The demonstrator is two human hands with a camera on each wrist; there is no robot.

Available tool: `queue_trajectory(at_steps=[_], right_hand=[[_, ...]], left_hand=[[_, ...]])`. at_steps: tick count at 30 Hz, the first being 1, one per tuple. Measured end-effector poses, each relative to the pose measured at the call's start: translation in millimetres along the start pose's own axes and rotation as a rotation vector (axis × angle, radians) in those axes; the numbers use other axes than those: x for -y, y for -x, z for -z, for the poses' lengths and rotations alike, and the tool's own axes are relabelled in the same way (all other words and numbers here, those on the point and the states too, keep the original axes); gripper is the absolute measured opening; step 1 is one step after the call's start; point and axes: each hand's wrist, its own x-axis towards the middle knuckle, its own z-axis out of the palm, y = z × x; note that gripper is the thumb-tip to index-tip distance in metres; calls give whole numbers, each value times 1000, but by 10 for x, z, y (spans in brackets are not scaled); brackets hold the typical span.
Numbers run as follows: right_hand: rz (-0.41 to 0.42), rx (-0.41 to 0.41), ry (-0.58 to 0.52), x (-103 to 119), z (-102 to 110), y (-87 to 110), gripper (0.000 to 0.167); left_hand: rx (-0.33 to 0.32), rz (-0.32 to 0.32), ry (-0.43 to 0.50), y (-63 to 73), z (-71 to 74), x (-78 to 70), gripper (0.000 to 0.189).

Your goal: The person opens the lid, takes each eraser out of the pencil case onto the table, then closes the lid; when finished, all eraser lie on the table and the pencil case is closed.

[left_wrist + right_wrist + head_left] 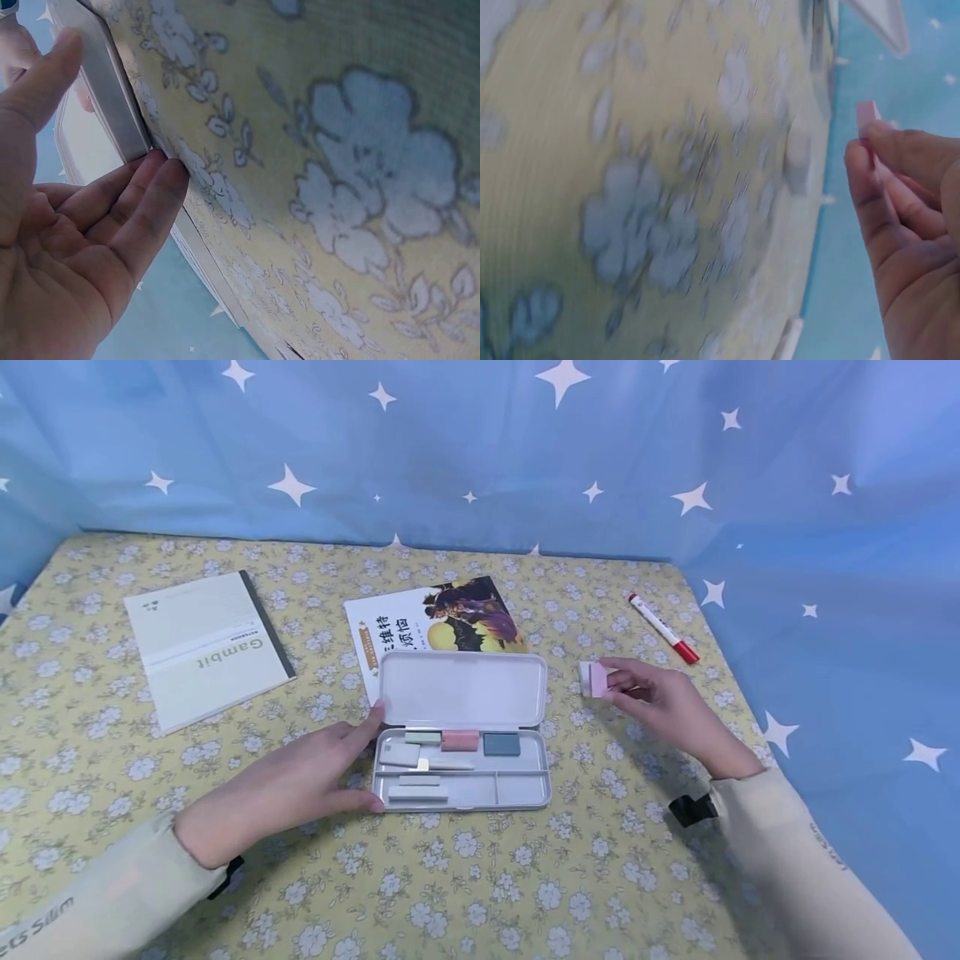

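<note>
A white pencil case (525,789) lies with its lid (462,689) raised toward the back. My left hand (292,781) touches its left side, thumb at the front corner and fingers by the hinge; in the left wrist view the fingertips (154,169) rest against its edge. Inside lie a pink eraser (460,741), a blue-grey block (502,744), a white block (399,754) and several slim pieces. Right of the case, my right hand (648,693) pinches a small pink eraser (866,116) between thumb and fingers. A whitish block (797,157) rests on the cloth beyond it.
A notebook (210,647) lies at the left. Partly behind the raised lid is an illustrated book (405,618). A red-capped marker (660,625) lies at the back right on the floral tablecloth (465,893). Blue star-patterned curtain (465,452) hangs around the back and right.
</note>
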Motion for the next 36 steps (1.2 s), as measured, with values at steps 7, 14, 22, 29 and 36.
queue_trajectory(at_steps=[7, 14, 22, 29, 36], right_hand=[[-98, 45, 10, -229, 81, 24, 50], [-128, 67, 35, -376, 111, 44, 51], [-121, 91, 51, -454, 141, -1, 49], [-142, 124, 52, -446, 164, -25, 49], [-198, 175, 41, -419, 183, -65, 49]], left_hand=[[6, 15, 6, -3, -3, -1, 114], [8, 6, -2, -9, 7, -8, 114], [10, 20, -8, 2, 4, -14, 114], [2, 4, -23, 4, -1, -18, 113], [1, 4, -20, 8, -8, -11, 112]])
